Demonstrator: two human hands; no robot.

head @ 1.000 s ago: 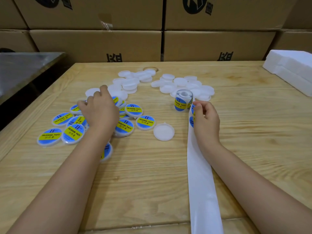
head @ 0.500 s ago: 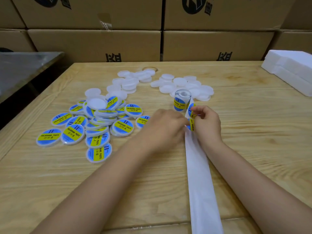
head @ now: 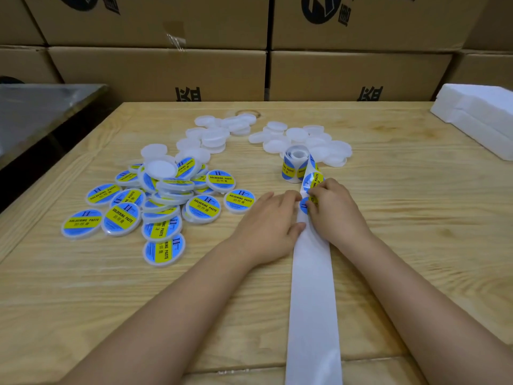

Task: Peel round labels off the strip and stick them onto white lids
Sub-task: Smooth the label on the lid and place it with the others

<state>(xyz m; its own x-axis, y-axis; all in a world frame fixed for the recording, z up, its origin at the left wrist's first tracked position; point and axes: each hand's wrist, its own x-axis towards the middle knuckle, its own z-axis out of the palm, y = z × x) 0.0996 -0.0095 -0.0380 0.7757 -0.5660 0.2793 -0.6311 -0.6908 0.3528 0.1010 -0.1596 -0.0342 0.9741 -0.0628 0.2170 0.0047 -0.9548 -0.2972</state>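
Both hands are bunched up just right of the middle of the frame, right on the strip (head: 313, 287). The right hand (head: 336, 212) has its fingers curled in and is pinching a blue-and-yellow label (head: 304, 206) where it sits on the strip. The left hand (head: 269, 220) lies palm down with its fingers (head: 288, 195) together and pretty straight, tips touching the strip's left edge right beside that label, thumb against the strip lower down. Can't tell whether there's anything under that palm.

The strip itself is bare white backing from the hands all the way down to the bottom edge of the frame. Above the hands it runs up to a small roll (head: 295, 165) standing on end, with more labels showing on the outside.

Left of centre there's a messy heap of labelled lids (head: 166, 201), some stacked on each other, a few lying flat around the edges. The plain white lids (head: 211, 134) sit in two loose piles in the upper middle, one of them touching the roll from behind.

Everything's on a light wooden table (head: 416, 218). Cardboard boxes (head: 361, 70) are stacked along the top of the frame, white foam blocks (head: 480, 118) sit at the upper right, and a metal surface (head: 36, 112) pokes in at the upper left.
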